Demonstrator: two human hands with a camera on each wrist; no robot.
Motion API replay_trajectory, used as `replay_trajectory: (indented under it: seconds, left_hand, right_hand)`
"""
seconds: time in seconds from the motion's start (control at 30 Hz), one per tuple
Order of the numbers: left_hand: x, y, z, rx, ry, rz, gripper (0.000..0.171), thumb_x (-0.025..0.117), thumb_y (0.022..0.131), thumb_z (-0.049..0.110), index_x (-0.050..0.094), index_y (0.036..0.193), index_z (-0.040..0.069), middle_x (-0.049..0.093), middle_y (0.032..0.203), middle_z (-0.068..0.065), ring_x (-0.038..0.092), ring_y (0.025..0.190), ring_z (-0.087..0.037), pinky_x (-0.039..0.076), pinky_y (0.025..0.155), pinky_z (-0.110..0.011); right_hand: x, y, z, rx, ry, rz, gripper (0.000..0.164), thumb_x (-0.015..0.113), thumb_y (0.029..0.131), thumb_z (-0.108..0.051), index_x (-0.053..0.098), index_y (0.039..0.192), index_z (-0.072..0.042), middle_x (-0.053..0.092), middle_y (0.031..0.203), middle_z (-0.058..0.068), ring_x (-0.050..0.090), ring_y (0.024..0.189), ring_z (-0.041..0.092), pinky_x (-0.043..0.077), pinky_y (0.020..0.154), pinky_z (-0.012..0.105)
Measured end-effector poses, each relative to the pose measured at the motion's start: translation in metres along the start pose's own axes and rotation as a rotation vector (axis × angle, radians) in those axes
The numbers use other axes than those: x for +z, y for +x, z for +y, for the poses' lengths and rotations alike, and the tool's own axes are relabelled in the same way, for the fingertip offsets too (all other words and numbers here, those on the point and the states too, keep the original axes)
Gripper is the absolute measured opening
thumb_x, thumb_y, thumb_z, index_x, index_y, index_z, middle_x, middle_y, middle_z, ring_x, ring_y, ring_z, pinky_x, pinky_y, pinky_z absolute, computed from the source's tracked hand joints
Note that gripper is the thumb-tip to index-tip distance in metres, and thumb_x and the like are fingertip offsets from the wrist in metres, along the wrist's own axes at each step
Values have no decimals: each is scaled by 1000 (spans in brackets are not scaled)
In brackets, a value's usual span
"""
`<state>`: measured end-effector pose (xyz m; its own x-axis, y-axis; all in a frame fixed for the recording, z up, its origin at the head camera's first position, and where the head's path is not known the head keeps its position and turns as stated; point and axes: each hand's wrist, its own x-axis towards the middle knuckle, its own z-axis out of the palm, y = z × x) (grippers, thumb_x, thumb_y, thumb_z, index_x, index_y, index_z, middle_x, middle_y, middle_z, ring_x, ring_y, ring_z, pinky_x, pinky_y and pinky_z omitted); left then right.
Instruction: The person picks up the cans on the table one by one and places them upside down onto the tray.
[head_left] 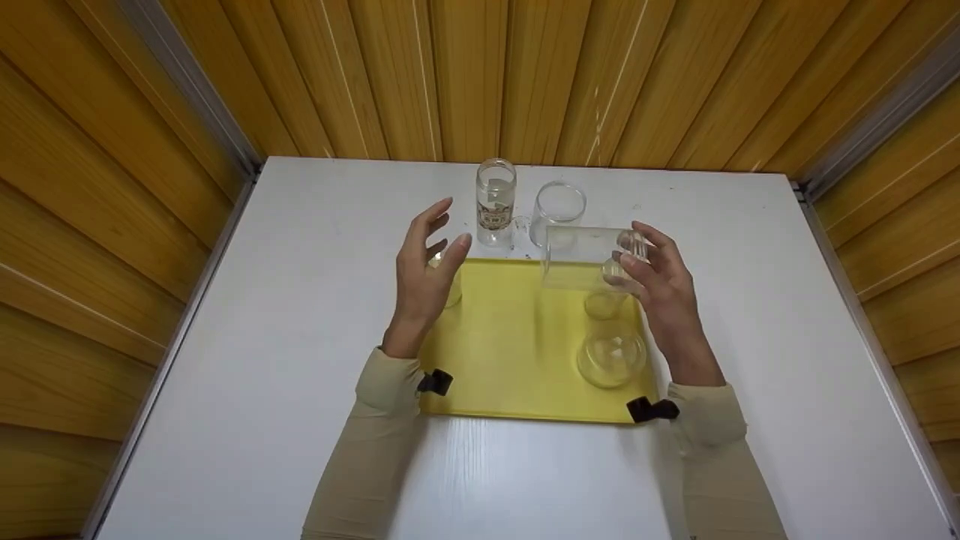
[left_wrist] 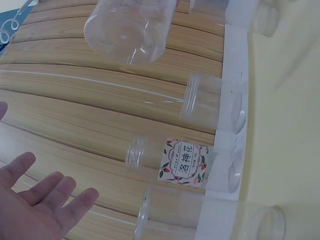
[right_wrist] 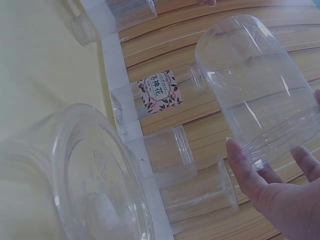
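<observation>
My right hand (head_left: 667,292) grips a tall clear jar (head_left: 574,256) by its ridged end. The jar lies sideways in the air above the tray's back right, its smooth end facing left. In the right wrist view, fingers and thumb close around the ridged rim of this jar (right_wrist: 257,85). My left hand (head_left: 424,281) is held up over the tray's left side, fingers spread and loosely bent, with nothing in it. Partly hidden behind it, a clear jar (head_left: 454,292) stands on the yellow tray (head_left: 495,352).
Behind the tray, a clear jar with a floral label (head_left: 495,216) stands beside a plain clear jar (head_left: 559,214) on the white table (head_left: 300,300). On the tray's right side are a wide clear jar (head_left: 611,361) and a smaller clear container (head_left: 601,305). Wood-patterned walls (head_left: 465,75) surround the table.
</observation>
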<state>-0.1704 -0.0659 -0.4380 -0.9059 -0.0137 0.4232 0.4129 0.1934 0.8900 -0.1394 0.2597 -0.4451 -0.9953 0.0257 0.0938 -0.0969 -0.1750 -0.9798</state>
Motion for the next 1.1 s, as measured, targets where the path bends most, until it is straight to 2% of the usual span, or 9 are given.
replay_trajectory:
  seconds: [0.33,0.53,0.73,0.97,1.1]
  left_hand:
    - [24,-3,3,-46,-102,-167,73,67,99,41,43,161,11,45,162,-6,45,147,-31,43,113,-50]
    - [36,-6,2,-50,-129,-245,75,69,99,43,43,162,13,43,163,-7,44,148,-32,45,112,-49]
    - [46,-8,1,-76,-162,-299,74,70,99,39,43,163,13,40,166,-8,43,149,-30,45,112,-52]
    - [56,-10,2,-101,-233,-363,70,70,100,39,45,162,17,42,164,-4,44,147,-22,47,111,-45]
    - [60,-11,2,-96,-259,-382,67,71,100,34,48,161,19,42,165,0,44,148,-25,48,110,-42]
  right_hand:
    - [2,-1,1,17,5,8,56,64,106,-16,44,158,-14,44,152,16,44,142,42,57,98,40]
    - [3,-2,0,19,7,0,56,63,107,-16,43,159,-14,45,152,16,47,139,37,56,99,40]
    - [6,-2,1,16,15,-11,56,62,107,-14,42,159,-12,45,151,17,48,138,38,57,98,40]
    - [7,-1,3,5,9,-43,56,62,107,-16,41,159,-12,40,154,22,50,136,35,57,98,41]
    - [7,-1,4,-1,-6,-51,56,61,108,-18,42,160,-14,40,154,21,50,137,35,57,98,41]
